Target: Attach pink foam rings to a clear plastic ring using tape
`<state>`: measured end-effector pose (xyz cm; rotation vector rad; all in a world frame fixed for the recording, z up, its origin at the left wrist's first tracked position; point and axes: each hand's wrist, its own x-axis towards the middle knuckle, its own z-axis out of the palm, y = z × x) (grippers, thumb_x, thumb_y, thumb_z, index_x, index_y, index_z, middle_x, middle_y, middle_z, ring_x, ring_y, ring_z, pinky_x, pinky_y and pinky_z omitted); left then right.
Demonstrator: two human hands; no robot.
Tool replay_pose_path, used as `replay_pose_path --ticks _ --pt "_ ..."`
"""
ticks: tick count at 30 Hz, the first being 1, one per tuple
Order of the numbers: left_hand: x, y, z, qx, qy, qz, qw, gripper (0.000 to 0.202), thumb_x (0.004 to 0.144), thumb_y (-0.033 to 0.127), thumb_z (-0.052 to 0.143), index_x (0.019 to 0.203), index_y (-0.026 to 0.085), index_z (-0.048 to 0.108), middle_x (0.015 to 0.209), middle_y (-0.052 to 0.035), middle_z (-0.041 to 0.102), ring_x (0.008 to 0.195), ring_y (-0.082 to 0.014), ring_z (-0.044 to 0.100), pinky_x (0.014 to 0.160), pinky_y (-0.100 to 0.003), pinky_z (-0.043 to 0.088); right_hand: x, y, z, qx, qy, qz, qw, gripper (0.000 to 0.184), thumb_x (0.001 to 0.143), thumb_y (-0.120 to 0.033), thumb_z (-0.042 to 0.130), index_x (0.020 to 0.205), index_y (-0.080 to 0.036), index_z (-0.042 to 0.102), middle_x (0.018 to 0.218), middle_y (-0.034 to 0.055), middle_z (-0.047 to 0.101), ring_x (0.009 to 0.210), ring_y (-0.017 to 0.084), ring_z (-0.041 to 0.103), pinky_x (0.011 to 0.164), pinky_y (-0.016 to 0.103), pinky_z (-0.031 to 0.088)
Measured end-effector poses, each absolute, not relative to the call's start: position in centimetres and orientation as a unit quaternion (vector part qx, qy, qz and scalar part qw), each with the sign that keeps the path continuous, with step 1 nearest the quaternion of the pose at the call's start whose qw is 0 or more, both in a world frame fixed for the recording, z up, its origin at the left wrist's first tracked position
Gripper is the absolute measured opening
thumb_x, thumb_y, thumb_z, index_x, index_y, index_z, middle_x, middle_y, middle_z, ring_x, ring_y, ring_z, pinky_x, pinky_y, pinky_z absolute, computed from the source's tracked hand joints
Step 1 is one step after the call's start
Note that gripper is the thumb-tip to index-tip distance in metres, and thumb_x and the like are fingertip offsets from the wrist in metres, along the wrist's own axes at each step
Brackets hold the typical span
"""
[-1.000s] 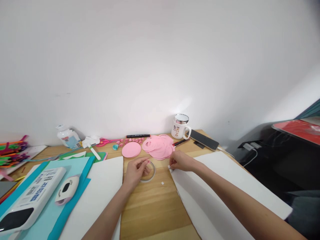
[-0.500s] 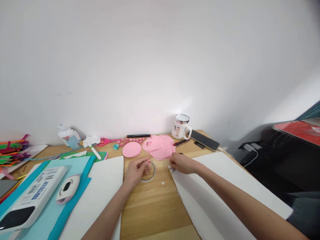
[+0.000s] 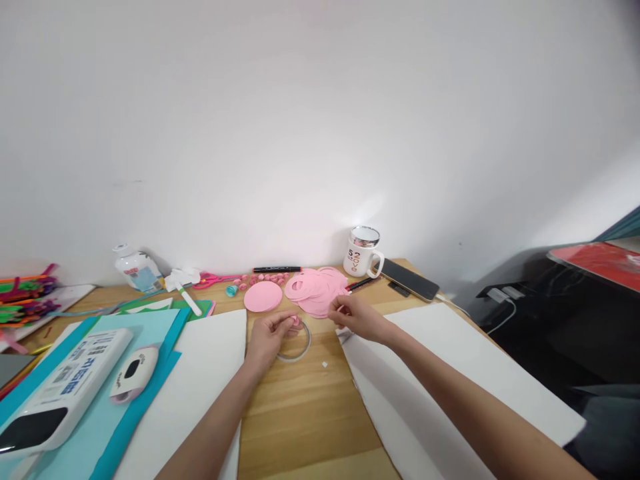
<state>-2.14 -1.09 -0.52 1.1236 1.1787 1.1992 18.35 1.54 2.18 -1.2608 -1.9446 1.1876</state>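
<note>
My left hand (image 3: 270,335) pinches a small rolled pink paper piece (image 3: 296,321) between thumb and fingertips. Just below and right of those fingers, a narrow tape roll (image 3: 305,352) lies on the wooden table, partly covered by the hand. Over the near-left corner of the right white sheet (image 3: 440,373), my right hand (image 3: 356,319) is closed, thumb against fingers; whatever it may hold is too small to make out. Beyond the hands lie a pink paper circle (image 3: 263,297) and a pile of pink paper cutouts (image 3: 317,288). A tiny white scrap (image 3: 325,365) rests between my forearms.
At the back are small curled pink pieces (image 3: 265,280), a black marker (image 3: 277,269), pink scissors (image 3: 213,280), a white mug (image 3: 361,257) and a phone (image 3: 410,280). Left, a long white box (image 3: 70,387) and a correction-tape-like dispenser (image 3: 134,375) lie on blue paper.
My right hand has lifted off the white sheet's corner and shifted slightly left, fingers still pinched. My left hand has turned a little, so the pink piece shows more clearly.
</note>
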Motion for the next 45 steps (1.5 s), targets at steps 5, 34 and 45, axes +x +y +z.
replay_pose_path --ticks 5,34,45 --pt "-2.2 -1.2 -0.1 0.497 0.5 0.5 0.503 0.029 0.066 0.031 0.064 0.089 0.013 0.068 0.082 -0.0061 0.071 0.076 -0.0205 0.065 0.076 -0.033 0.051 14.6 1.0 2.6 -0.289 -0.588 0.638 0.405 0.027 0.072 -0.042 0.059 0.072 -0.016 0.053 0.072 0.0013 0.058 0.068 0.012 0.056 0.068 0.027 0.046" --pt "-2.3 -1.0 0.3 0.554 0.528 0.417 0.491 0.02 0.066 0.028 0.062 0.079 0.018 0.071 0.069 -0.0035 0.07 0.068 -0.0195 0.064 0.069 -0.031 0.051 14.3 2.7 -1.7 -0.32 -0.757 0.471 0.32 0.011 0.073 -0.026 0.06 0.069 -0.017 0.059 0.081 0.0028 0.051 0.07 0.012 0.052 0.064 0.023 0.045" --pt "-2.4 -1.0 0.4 0.571 0.529 0.398 0.485 0.018 0.066 0.024 0.059 0.079 0.02 0.071 0.073 -0.0024 0.071 0.07 -0.0192 0.063 0.069 -0.03 0.05 14.6 2.7 -1.4 -0.309 -0.779 0.468 0.281 0.013 0.077 -0.026 0.053 0.069 -0.016 0.057 0.072 0.0013 0.058 0.066 0.012 0.056 0.063 0.023 0.043"
